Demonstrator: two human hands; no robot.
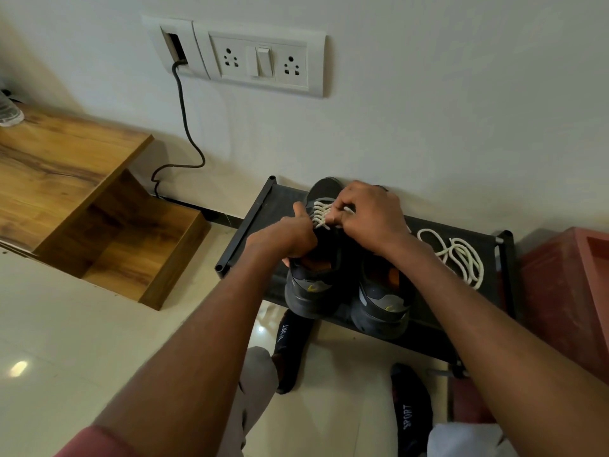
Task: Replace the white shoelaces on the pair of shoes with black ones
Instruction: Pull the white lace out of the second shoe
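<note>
Gripping the left shoe [313, 285] near its collar, the left hand [286, 237] has its fingers curled over the shoe's near-left edge, thumb pointing up twd the lacing. Right hand [365, 216] sits over the same shoe's tongue area, fingers bent in a pinch on the white lace [321, 214] that's still threaded across the eyelets; the laced rows show just left of those fingertips, btwn the 2 hands. Exact strand pinched: can't tell, knuckles cover it.

2 dark shoes stand side by side, heels twd the camera, on a low black rack [250, 222] against the wall. Right shoe [382, 301] touches the left one; its top is hidden under the right wrist, so whether it has a lace can't be told. A loose white lace [461, 255] lies in loops on the rack's surface to the right of the pair, apart from both hands.

Below the rack, 2 feet in black socks [290, 344] rest on pale tile. A wooden unit [66, 179] stands at left, a switch plate [260, 59] on the wall w/ a dark cable [184, 117] trailing down, a reddish box [566, 291] at right.
</note>
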